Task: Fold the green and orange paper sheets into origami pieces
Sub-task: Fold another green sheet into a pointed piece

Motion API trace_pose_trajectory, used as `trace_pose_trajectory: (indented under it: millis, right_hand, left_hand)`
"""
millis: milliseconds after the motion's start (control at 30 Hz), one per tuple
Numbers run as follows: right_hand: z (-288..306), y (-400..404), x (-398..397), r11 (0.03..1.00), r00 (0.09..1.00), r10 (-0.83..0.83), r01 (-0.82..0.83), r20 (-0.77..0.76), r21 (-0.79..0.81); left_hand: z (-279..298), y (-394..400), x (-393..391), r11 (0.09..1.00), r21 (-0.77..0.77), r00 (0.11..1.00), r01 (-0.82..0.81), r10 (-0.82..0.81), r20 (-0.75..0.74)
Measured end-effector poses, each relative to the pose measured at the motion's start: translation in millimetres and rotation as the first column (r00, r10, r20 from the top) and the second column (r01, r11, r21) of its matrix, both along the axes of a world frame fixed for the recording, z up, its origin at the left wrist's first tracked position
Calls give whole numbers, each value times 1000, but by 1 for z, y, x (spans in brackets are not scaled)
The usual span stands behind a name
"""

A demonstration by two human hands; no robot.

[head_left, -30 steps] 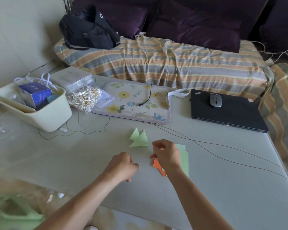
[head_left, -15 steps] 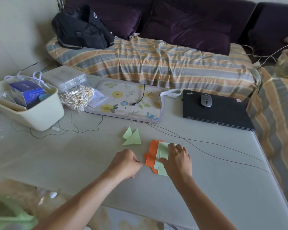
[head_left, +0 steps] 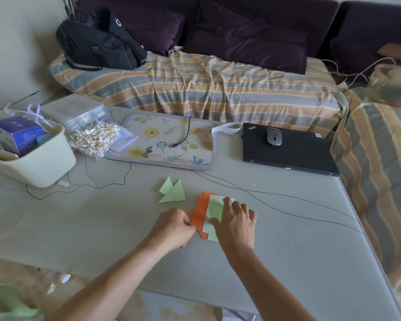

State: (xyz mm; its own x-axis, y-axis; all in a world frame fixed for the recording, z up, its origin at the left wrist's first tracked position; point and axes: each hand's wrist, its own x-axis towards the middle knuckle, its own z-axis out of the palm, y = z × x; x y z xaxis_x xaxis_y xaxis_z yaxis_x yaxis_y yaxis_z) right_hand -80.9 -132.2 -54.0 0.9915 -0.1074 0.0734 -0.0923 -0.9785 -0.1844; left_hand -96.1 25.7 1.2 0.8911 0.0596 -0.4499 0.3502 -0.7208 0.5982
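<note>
A small stack of paper lies on the grey table (head_left: pixel 287 251) in front of me: orange sheets (head_left: pixel 199 216) underneath, light green sheets (head_left: pixel 214 207) on top. My right hand (head_left: pixel 236 221) rests flat on the green sheets with its fingers spread. My left hand (head_left: pixel 174 225) is curled at the orange stack's left edge, fingertips at the paper; whether it pinches a sheet is hidden. A folded green origami piece (head_left: pixel 173 191) with two pointed tips sits just beyond the stack to the left.
A cream bin (head_left: pixel 44 165) with a blue box stands at the left, beside a bag of cotton swabs (head_left: pixel 93 137). A floral mat (head_left: pixel 164 144) and a shut black laptop (head_left: pixel 292 154) carrying a mouse (head_left: pixel 274 136) lie further back. Thin black cables cross the table.
My right hand has spread the green and orange sheets out on the table and flattened on them. The left hand has come up to the stack's left edge.
</note>
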Motion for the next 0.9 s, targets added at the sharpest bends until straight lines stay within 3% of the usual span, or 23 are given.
trace_pose_trajectory:
  millis: [67, 167, 300, 500, 600, 700, 900]
  right_hand:
    - [2, 0, 1, 987, 999, 28, -21, -41, 156]
    - [5, -2, 5, 885, 993, 103, -64, -59, 460]
    - [11, -1, 4, 747, 987, 158, -104, -24, 657]
    - [29, -11, -4, 664, 984, 177, -103, -22, 740]
    - [36, -19, -8, 585, 992, 44, 70, -118, 808]
    - [39, -31, -9, 436, 976, -40, 210, -214, 875]
    - [50, -42, -20, 513, 1000, -22, 4, 8, 858]
  left_hand:
    - [1, -3, 0, 1000, -20, 1000, -5, 5, 8]
    - [2, -6, 1, 998, -60, 1000, -24, 25, 7]
    - [0, -8, 8, 990, -112, 996, -85, 88, 20]
    - [0, -10, 13, 879, -390, 954, -273, 301, 11]
    - [4, -13, 13, 820, -480, 937, -310, 348, -10]
    - [10, -20, 10, 789, -530, 937, -311, 348, -33]
    - [13, -30, 9, 701, -587, 901, -405, 415, -126]
